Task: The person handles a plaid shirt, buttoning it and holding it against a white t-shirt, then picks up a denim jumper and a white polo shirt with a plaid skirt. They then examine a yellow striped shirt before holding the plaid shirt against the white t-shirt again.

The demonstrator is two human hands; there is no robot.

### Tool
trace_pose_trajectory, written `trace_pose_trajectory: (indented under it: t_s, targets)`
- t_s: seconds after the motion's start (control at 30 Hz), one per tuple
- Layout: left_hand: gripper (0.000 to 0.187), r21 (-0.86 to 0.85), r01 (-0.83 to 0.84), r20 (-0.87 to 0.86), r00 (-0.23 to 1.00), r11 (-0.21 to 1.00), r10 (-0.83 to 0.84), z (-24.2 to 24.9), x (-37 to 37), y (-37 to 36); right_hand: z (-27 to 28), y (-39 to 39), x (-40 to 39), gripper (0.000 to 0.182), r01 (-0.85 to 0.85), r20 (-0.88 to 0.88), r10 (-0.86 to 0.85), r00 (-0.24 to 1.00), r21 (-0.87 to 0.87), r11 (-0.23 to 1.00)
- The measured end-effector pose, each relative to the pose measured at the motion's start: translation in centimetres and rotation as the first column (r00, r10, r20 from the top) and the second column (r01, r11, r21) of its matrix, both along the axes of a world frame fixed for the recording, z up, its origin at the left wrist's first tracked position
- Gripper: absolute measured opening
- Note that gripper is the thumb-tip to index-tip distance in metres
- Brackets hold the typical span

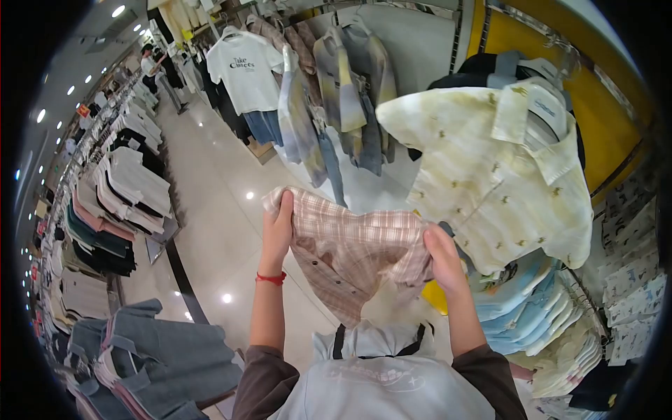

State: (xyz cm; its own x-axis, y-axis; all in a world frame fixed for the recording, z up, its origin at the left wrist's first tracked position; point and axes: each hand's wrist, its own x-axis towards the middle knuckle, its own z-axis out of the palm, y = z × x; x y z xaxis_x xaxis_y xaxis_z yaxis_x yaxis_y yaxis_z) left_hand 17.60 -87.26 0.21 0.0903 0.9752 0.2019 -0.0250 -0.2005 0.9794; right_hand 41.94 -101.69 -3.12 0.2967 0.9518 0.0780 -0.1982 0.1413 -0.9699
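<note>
Stretched between my two hands is a pink and white plaid shirt (357, 241) with dark buttons down its front. My left hand (278, 222) grips its upper left edge, the thumb lying over the cloth. At the other end my right hand (442, 253) pinches the fabric, thumb on top. The shirt's lower part hangs down in front of my chest, over the light apron (385, 385) with black straps. A red bracelet (270, 278) circles my left wrist. Close to my right hand hangs a pale yellow patterned shirt (490, 178) on a hanger.
Several folded or hanging light blue garments (525, 315) are below the yellow shirt. Denim-coloured garments (161, 357) hang at lower left, and a long clothes rack (133, 178) lines the left side. A white T-shirt (245, 70) hangs ahead. Another person (157, 73) stands far down the aisle.
</note>
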Motion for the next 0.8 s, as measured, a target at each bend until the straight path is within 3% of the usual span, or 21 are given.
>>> trace_pose_trajectory:
  t_s: [0.07, 0.17, 0.27, 0.3, 0.37, 0.47, 0.53, 0.6, 0.7, 0.73, 0.8]
  targets:
    - [0.017, -0.143, 0.172, 0.255, 0.958, 0.975, -0.132, 0.7, -1.5, 2.2, 0.5, 2.4, -1.9, 0.024, 0.105, 0.138, -0.11, 0.984, 0.042, 0.994]
    - [0.021, -0.007, 0.421, -0.147, 0.897, 0.907, -0.418, 2.2, -3.8, 6.0, 1.9, 6.7, -3.4, 0.026, 0.134, 0.259, -0.136, 0.956, 0.025, 0.991]
    - [0.028, 0.062, 0.372, -0.383, 0.866, 0.926, -0.322, 2.5, -4.8, 10.1, 4.3, 10.1, -6.4, 0.034, 0.187, 0.705, -0.283, 0.651, 0.213, 0.959]
    - [0.024, 0.153, 0.3, -0.401, 0.889, 0.942, -0.219, 2.2, -5.0, 11.4, 4.5, 11.3, -7.4, 0.037, 0.152, 0.71, -0.209, 0.673, 0.144, 0.978]
    - [0.017, 0.341, 0.153, -0.418, 0.909, 0.928, 0.004, 1.9, -5.5, 14.4, 4.6, 14.0, -9.6, 0.044, 0.077, 0.696, -0.066, 0.715, 0.015, 0.997]
    - [0.01, 0.457, 0.085, -0.425, 0.895, 0.886, 0.134, 2.5, -6.8, 19.2, 1.2, 18.0, -12.7, 0.042, -0.244, 0.447, 0.219, 0.867, -0.002, 0.97]
    - [0.012, 0.402, 0.09, -0.521, 0.841, 0.911, 0.147, 1.8, -7.4, 23.5, 2.9, 19.4, -14.6, 0.039, -0.471, 0.222, 0.545, 0.808, -0.313, 0.825]
    - [0.017, 0.383, 0.14, -0.6, 0.79, 0.913, 0.13, 0.4, -8.2, 28.4, 0.1, 22.5, -17.5, 0.031, -0.5, 0.208, 0.477, 0.854, 0.074, 0.863]
    - [0.024, 0.345, 0.276, -0.694, 0.719, 0.897, 0.046, 0.0, -7.9, 35.0, -0.4, 27.5, -19.7, 0.028, -0.504, 0.06, 0.5, 0.864, 0.069, 0.861]
    - [0.024, 0.291, 0.303, -0.727, 0.687, 0.907, 0.003, 0.2, -7.8, 36.2, -1.2, 29.2, -20.5, 0.026, -0.454, 0.113, 0.44, 0.891, 0.193, 0.87]
    - [0.022, 0.208, 0.353, -0.8, 0.598, 0.912, -0.049, 0.5, -7.6, 39.2, -1.2, 32.0, -20.4, 0.026, -0.504, 0.113, 0.493, 0.862, 0.1, 0.858]
